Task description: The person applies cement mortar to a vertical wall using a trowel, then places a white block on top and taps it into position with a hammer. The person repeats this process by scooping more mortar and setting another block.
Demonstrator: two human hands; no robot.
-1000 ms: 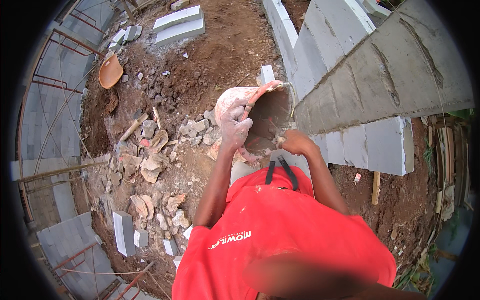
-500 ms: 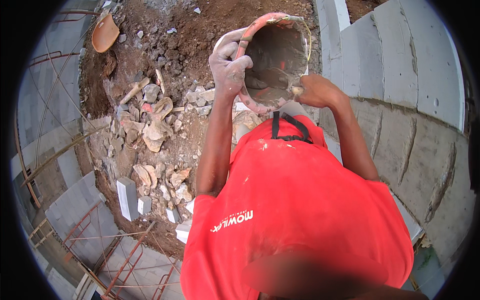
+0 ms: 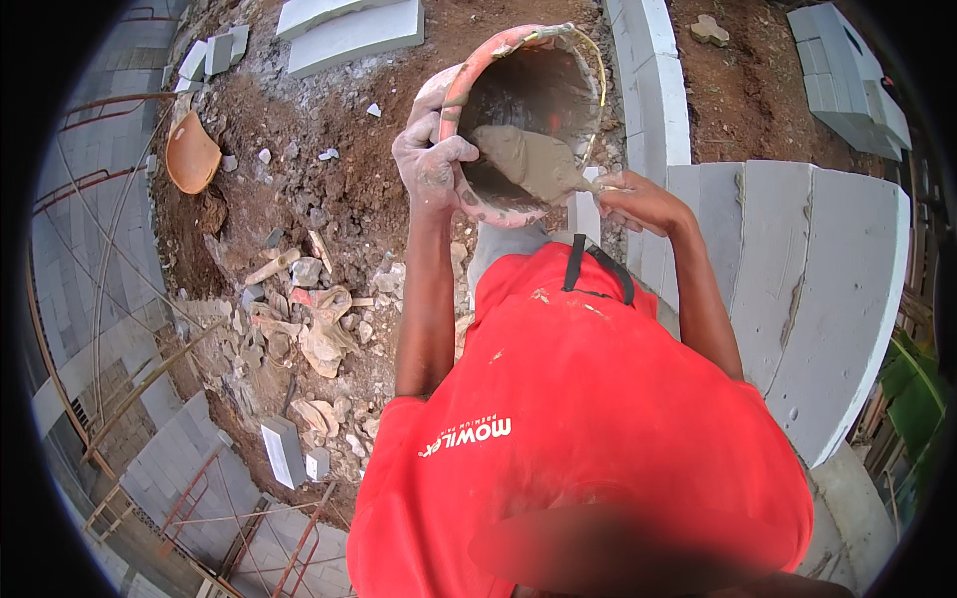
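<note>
A pink bucket, dirty and tilted with its mouth facing me, shows grey mortar inside and a thin yellowish handle at its right. My left hand, coated in pale dust, is closed over the bucket's left rim. My right hand is closed on the handle of a trowel at the bucket's lower right. The trowel lies across the bucket's opening with a thick heap of wet mortar on its blade, which hides most of the metal.
Pale block walls stand at the right, more blocks beyond. Loose blocks and a curved orange piece lie on soil at upper left, above rubble. Scaffolding and rods run along the left.
The bucket is higher in view than a second ago. The trowel's mortar-heaped blade has come up from the dark inside of the bucket into clear view.
</note>
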